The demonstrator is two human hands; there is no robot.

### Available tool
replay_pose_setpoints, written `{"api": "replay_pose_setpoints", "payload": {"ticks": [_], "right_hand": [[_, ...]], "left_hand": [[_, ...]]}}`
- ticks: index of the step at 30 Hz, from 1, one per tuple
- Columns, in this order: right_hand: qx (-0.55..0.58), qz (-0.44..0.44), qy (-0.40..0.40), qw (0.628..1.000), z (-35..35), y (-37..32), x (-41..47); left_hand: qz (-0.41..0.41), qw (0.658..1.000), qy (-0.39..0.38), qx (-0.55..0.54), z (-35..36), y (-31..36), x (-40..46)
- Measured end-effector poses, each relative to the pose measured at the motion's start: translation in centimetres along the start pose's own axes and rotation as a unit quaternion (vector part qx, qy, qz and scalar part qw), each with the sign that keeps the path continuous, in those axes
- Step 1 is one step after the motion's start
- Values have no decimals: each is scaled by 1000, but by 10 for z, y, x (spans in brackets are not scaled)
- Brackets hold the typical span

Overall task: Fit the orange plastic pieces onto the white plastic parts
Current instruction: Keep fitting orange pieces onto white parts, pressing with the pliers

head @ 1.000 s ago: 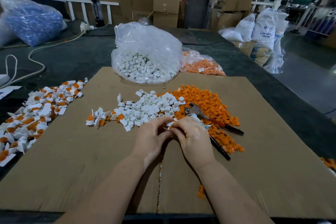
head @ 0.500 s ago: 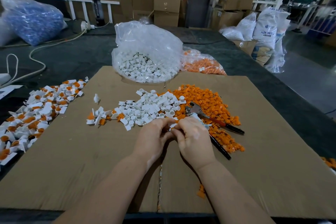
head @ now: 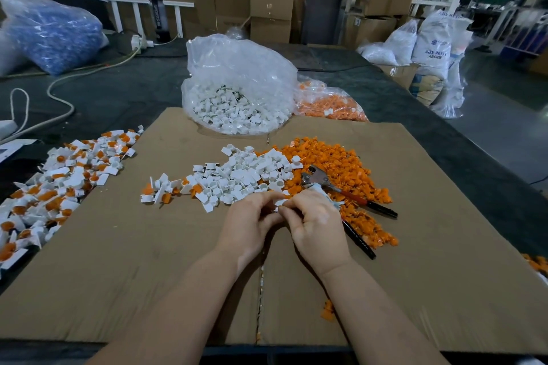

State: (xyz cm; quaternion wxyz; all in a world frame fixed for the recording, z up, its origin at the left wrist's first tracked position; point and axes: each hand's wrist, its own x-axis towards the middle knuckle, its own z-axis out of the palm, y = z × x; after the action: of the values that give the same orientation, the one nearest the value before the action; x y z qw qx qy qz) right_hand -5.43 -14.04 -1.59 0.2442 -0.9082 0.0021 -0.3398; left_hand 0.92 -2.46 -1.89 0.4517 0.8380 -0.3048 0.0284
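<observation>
Between the left hand [head: 249, 221] and right hand [head: 315, 224], fingertips pinched together on one white part [head: 280, 202] just short of the white pile [head: 246, 175], any orange piece is hidden, so a crooked press could pop it loose.

We see both bare forearms reaching in from the lower edge, converging toward the middle; the left hand [head: 247, 224] lies palm-down with its back toward us, fingers curled inward at the tips; the right hand [head: 318, 227] mirrors it, knuckles raised, fingers bent; the fingertips of the two hands meet, pinching a small white plastic part [head: 280, 202] between them; both wrists are roughly straight, the hands nearly touching along the thumbs.
</observation>
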Motion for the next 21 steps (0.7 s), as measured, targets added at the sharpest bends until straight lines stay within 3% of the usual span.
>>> {"api": "replay_pose_setpoints", "payload": {"ticks": [4, 11, 15, 18, 21], "right_hand": [[53, 23, -15, 998, -2, 1, 0], [43, 29, -34, 998, -2, 2, 1], [60, 50, 2, 997, -2, 2, 0], [45, 81, 48, 995, -3, 4, 1], [10, 101, 56, 993, -1, 5, 1]], "left_hand": [[-13, 1000, -12, -17, -2, 2, 0], [-20, 1000, -21, -6, -2, 3, 0], [-44, 998, 2, -34, 0, 3, 0], [-57, 997, 44, -43, 0, 4, -1], [-84, 986, 135, -44, -3, 1, 0]]}}
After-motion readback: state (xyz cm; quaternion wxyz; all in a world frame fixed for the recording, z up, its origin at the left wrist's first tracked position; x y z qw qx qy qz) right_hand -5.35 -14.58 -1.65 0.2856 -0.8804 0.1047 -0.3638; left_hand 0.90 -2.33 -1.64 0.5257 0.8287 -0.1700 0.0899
